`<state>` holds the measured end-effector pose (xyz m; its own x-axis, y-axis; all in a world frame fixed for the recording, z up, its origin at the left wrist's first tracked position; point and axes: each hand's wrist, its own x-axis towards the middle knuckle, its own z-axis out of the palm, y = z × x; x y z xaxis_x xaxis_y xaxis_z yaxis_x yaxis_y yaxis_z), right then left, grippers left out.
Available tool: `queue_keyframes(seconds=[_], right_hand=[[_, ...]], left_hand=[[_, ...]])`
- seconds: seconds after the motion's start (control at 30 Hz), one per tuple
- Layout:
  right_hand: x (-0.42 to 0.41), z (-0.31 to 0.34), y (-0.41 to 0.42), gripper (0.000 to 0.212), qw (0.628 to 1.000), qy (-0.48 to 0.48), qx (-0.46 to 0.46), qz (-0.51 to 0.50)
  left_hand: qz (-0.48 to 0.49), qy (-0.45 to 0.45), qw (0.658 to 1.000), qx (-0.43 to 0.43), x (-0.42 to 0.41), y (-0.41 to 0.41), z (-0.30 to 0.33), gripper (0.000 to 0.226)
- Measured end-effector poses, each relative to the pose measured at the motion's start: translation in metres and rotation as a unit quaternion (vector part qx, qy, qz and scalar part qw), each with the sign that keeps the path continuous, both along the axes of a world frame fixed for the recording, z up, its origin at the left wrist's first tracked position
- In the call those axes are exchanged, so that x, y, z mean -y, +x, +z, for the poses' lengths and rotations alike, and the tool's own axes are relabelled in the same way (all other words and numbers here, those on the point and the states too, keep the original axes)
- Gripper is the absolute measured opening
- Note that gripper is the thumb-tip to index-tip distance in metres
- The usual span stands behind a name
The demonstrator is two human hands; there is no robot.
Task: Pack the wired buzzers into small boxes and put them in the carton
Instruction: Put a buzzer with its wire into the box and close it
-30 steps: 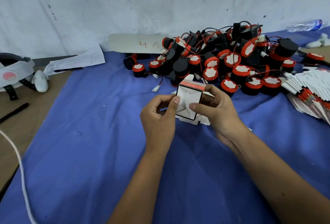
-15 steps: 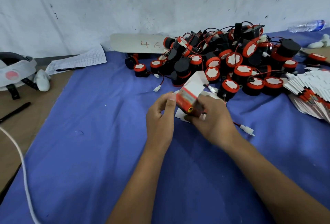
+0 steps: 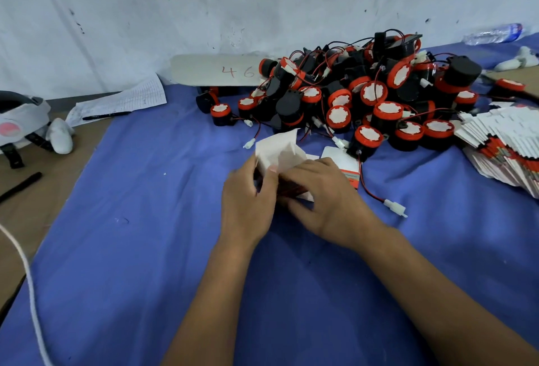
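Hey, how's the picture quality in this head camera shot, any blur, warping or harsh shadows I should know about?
Head view: light is soft and even, with only faint shadows under the arms on the blue cloth. Both hands, left and right, and the small box they hold look slightly smeared. The buzzer pile is fairly sharp. Wide-angle warping bends the flat box stack at the right edge. No glare.

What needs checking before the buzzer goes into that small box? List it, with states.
1. Small box held by both hands: ok, left hand and right hand grip it.
2. Box mouth open: cannot tell, hands cover it.
3. Buzzer inside the box: cannot tell.
4. Wire and white connector tucked in: not ok, they trail on the blue cloth.
5. More flat boxes in stock: ok.
6. Carton in sight: not ok.
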<state>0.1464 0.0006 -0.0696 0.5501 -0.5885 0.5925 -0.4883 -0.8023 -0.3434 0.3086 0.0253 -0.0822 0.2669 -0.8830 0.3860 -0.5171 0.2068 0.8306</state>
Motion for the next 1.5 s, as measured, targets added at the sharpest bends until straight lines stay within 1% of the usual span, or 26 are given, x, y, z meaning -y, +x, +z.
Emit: queue_keyframes(seconds=[0.07,0.13,0.17,0.23,0.27,0.33,0.37,0.43,0.47,0.5,0.57,0.63,0.67,0.77,0.83,0.93,0.97,1.1,1.2,1.27,1.3,1.37,1.4,1.43,1.5], right_hand=[[0.003,-0.001,0.000,0.011,0.996,-0.019,0.085,-0.018],[0.007,-0.001,-0.004,0.021,0.984,-0.047,0.146,-0.091],[0.011,-0.001,-0.008,0.024,0.977,-0.060,0.152,-0.140],[0.022,-0.002,-0.021,0.023,0.961,-0.055,0.124,-0.242],[0.028,-0.003,-0.029,0.025,0.952,-0.030,0.087,-0.292],[0.038,-0.007,-0.043,0.043,0.932,0.048,-0.019,-0.359],[0.042,-0.009,-0.049,0.054,0.924,0.092,-0.067,-0.365],[0.046,-0.012,-0.055,0.066,0.919,0.158,-0.110,-0.343],[0.048,-0.013,-0.057,0.068,0.922,0.167,-0.109,-0.331],[0.049,-0.013,-0.059,0.068,0.929,0.156,-0.093,-0.323],[0.048,-0.010,-0.058,0.060,0.941,0.110,-0.032,-0.319],[0.046,-0.009,-0.056,0.057,0.938,0.093,0.011,-0.335],[0.046,-0.010,-0.055,0.060,0.935,0.101,0.011,-0.341],[0.047,-0.016,-0.052,0.070,0.934,0.150,-0.055,-0.319],[0.049,-0.016,-0.052,0.062,0.941,0.160,-0.054,-0.295],[0.050,-0.015,-0.053,0.041,0.945,0.142,0.006,-0.294],[0.049,-0.015,-0.052,0.041,0.945,0.139,0.015,-0.296],[0.043,-0.014,-0.044,0.051,0.953,0.125,0.023,-0.274],[0.038,-0.012,-0.037,0.046,0.955,0.127,0.029,-0.266],[0.033,-0.008,-0.034,0.041,0.956,0.130,0.105,-0.241],[0.030,-0.003,-0.033,0.046,0.957,0.119,0.155,-0.214],[0.022,0.007,-0.029,0.064,0.959,0.087,0.233,-0.139],[0.017,0.013,-0.026,0.067,0.958,0.077,0.259,-0.100],[0.011,0.018,-0.022,0.067,0.956,0.072,0.275,-0.068],[0.000,0.025,-0.013,0.060,0.957,0.067,0.281,-0.017]], left_hand=[[0.028,0.002,1.000,-0.007,0.000,0.001,0.000,0.028],[0.039,0.012,0.998,-0.038,0.000,0.000,0.002,0.030],[0.042,0.015,0.998,-0.048,-0.001,-0.001,0.003,0.030],[0.039,0.016,0.997,-0.062,-0.002,-0.002,0.005,0.029],[0.041,0.018,0.997,-0.068,-0.002,-0.002,0.005,0.028],[0.053,0.027,0.995,-0.082,-0.001,-0.002,0.005,0.028],[0.059,0.030,0.994,-0.089,-0.001,-0.001,0.005,0.031],[0.062,0.031,0.992,-0.103,-0.001,0.000,0.004,0.031],[0.062,0.029,0.992,-0.104,-0.001,0.000,0.004,0.030],[0.063,0.026,0.993,-0.101,-0.001,0.000,0.005,0.030],[0.064,0.013,0.994,-0.091,-0.002,0.000,0.006,0.029],[0.068,-0.006,0.995,-0.077,-0.003,-0.001,0.007,0.029],[0.072,-0.014,0.995,-0.067,-0.004,-0.001,0.008,0.029],[0.095,-0.024,0.995,-0.002,-0.003,0.000,0.006,0.019],[0.123,-0.026,0.991,0.047,-0.001,0.001,0.004,0.011],[0.148,-0.018,0.987,0.060,0.001,0.001,0.001,0.012],[0.147,-0.012,0.988,0.052,0.002,0.001,0.001,0.013],[0.138,-0.012,0.990,0.031,0.002,0.000,0.001,0.015],[0.130,-0.009,0.991,0.030,0.002,-0.001,0.001,0.017],[0.123,-0.009,0.992,0.029,0.001,-0.001,0.001,0.018],[0.122,-0.006,0.992,0.028,0.001,-0.002,0.001,0.019],[0.124,-0.001,0.992,0.026,0.001,-0.003,0.002,0.022],[0.126,0.001,0.992,0.026,0.001,-0.003,0.002,0.024],[0.126,0.004,0.992,0.023,0.002,-0.004,0.003,0.027],[0.123,0.008,0.992,0.027,0.000,-0.005,0.005,0.029]])
